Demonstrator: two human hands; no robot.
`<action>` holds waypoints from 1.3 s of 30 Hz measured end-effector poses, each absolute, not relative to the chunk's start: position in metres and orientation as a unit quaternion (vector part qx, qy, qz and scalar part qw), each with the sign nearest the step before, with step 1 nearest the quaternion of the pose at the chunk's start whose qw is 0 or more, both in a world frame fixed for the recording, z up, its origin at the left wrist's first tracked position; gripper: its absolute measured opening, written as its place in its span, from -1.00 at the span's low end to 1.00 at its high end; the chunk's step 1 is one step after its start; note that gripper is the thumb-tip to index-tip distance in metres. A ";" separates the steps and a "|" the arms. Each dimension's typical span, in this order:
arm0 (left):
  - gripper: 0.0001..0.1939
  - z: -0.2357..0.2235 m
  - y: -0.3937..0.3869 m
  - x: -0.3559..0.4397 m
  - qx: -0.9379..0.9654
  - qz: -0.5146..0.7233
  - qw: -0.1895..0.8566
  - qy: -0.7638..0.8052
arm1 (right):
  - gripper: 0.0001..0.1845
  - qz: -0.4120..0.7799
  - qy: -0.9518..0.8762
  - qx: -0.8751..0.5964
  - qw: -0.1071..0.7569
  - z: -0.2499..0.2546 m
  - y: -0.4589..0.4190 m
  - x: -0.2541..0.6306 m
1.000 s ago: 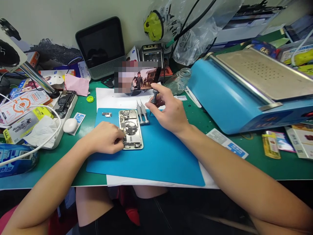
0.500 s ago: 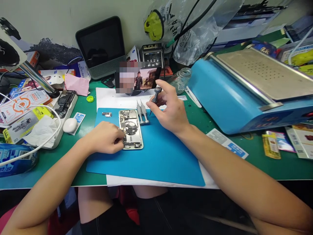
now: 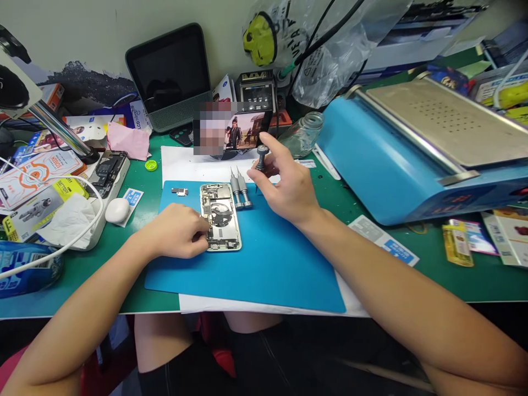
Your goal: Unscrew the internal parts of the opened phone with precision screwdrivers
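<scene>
"Just under the curled fingers of our left hand [image 3: 179, 231], what do we have?"

"Our phone [image 3: 223, 218], lying flat on the mat [image 3: 256, 264] with its insides bare. The fingertips are at its left edge, but we cannot tell whether they pinch anything there"

"And on the other side?"

"Thumb and fingers of our right hand [image 3: 284, 184] pinch a driver [image 3: 261, 157] by its dark handle, nearly upright and apart from the phone. Two more drivers [image 3: 240, 190] lie between those fingers and the phone, while a small part [image 3: 180, 192] sits beyond our left knuckles"

"How would we expect the phone to handle?"

"Light, we'd guess, and stiff along its frame, yet smooth enough to slide from our fingers if nudged. Its bare innards look fragile, so we'd best keep hold of the outer rim, right where our left fingertips rest"

"And the driver?"

"Slim, firm, probably easy to turn; a light pinch round the handle should steady it"
</scene>
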State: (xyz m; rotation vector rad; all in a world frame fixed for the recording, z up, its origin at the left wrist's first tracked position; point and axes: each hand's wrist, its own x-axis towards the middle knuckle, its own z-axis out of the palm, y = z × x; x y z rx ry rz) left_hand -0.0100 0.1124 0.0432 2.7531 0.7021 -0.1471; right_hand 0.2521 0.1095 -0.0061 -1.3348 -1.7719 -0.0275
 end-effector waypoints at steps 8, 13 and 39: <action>-0.80 0.043 0.113 -0.010 0.956 -0.049 0.156 0.244 | -0.50 0.003 -0.722 -0.503 0.475 -0.004 0.109 0.250; -0.79 0.044 0.113 -0.009 0.955 -0.053 0.154 0.247 | -0.48 -0.006 -0.727 -0.481 0.490 -0.005 0.111 0.250; -0.79 0.044 0.113 -0.009 0.956 -0.054 0.149 0.248 | -0.42 0.008 -0.724 -0.495 0.480 -0.008 0.112 0.251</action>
